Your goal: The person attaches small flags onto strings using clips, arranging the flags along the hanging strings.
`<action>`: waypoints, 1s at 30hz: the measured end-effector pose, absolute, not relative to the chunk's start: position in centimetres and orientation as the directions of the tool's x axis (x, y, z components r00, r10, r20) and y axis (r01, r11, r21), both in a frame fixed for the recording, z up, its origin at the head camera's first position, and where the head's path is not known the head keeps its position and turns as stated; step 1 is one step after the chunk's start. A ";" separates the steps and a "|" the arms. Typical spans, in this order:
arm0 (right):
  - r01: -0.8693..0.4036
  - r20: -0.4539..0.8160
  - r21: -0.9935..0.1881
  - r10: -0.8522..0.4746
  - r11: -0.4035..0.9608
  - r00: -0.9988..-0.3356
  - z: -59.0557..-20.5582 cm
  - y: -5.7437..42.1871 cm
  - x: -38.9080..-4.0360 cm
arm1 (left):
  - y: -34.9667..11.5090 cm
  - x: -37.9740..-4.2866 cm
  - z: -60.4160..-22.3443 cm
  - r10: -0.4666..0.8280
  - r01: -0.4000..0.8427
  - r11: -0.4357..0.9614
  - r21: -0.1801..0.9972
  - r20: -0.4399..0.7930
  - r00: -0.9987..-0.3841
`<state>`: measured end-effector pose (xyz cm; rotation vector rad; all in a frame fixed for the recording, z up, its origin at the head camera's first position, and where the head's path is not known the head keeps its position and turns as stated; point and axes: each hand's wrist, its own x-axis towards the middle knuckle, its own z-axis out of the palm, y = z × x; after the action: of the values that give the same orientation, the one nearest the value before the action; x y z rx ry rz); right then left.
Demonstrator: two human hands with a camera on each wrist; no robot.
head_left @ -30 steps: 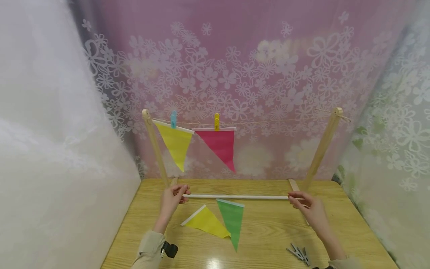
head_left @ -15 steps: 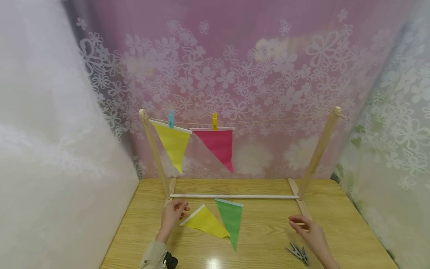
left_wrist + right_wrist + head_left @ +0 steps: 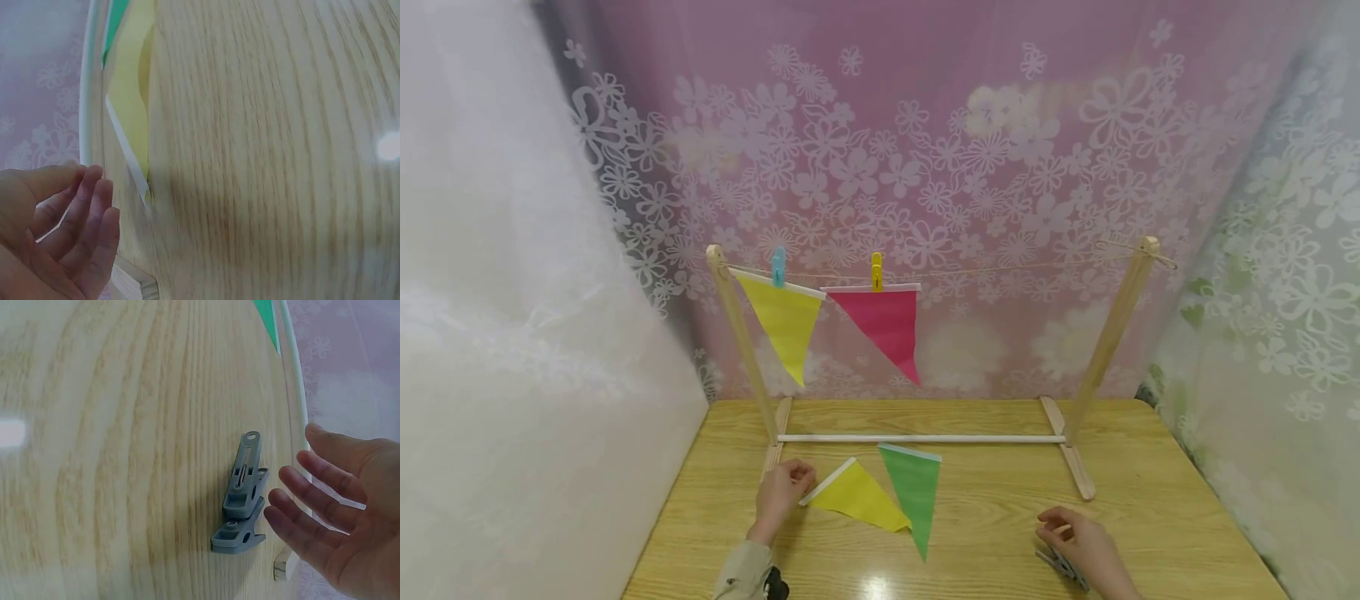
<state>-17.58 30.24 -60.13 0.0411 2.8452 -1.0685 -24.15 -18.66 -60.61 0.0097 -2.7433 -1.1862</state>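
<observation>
My left hand [image 3: 784, 493] is beside the white-edged end of a yellow pennant [image 3: 859, 498] on the table, fingers loosely bent and holding nothing. In the left wrist view the pennant's white edge [image 3: 128, 147] lies just past the fingertips. A green pennant [image 3: 917, 487] overlaps the yellow one's tip. My right hand [image 3: 1081, 546] hovers over grey clothespins [image 3: 1060, 567], partly covering them in the head view. The right wrist view shows two clothespins [image 3: 244, 487] stacked on the wood, with the relaxed fingers of the right hand [image 3: 344, 506] spread close beside them and nothing in the grasp.
A wooden stand with a left post [image 3: 741, 350], a right post [image 3: 1111, 342] and a white crossbar [image 3: 917, 438] stands at the back. From its string hang a yellow pennant [image 3: 784, 321] under a blue clothespin [image 3: 778, 268] and a red pennant [image 3: 883, 321] under a yellow clothespin [image 3: 876, 272].
Both hands have left the white crossbar and come back toward the front. The left came down beside the yellow pennant, the right down to the grey clothespins.
</observation>
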 end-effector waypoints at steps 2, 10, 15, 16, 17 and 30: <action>0.081 -0.137 -0.646 -0.012 0.759 -0.990 -60.4 30.1 -17.3 | -18.9 -24.1 -60.6 -0.068 0.033 0.716 0.697 0.117 -0.991; 0.082 -0.165 -0.577 -0.018 0.813 -0.986 -60.4 29.6 -16.2 | -19.7 -23.5 -60.4 -0.050 -0.007 0.822 0.570 0.059 -0.997; 0.064 -0.179 -0.555 -0.044 0.830 -0.983 -60.2 29.4 -15.7 | -20.1 -23.2 -60.6 -0.052 -0.033 0.851 0.524 0.021 -0.998; 0.068 -0.184 -0.553 -0.042 0.830 -0.982 -60.2 29.3 -15.6 | -20.2 -23.1 -60.6 -0.056 -0.040 0.853 0.521 0.014 -0.998; 0.071 -0.188 -0.551 -0.041 0.831 -0.981 -60.2 29.2 -15.5 | -20.3 -23.1 -60.6 -0.058 -0.046 0.853 0.519 0.007 -0.998; 0.067 -0.177 -0.548 -0.037 0.834 -0.984 -60.3 28.9 -14.9 | -20.4 -23.0 -60.8 -0.065 -0.057 0.868 0.493 0.000 -0.998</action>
<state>-14.89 28.95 -60.25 0.0228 2.8340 -0.8558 -22.99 -20.38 -60.78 0.0984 -3.0197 -0.7967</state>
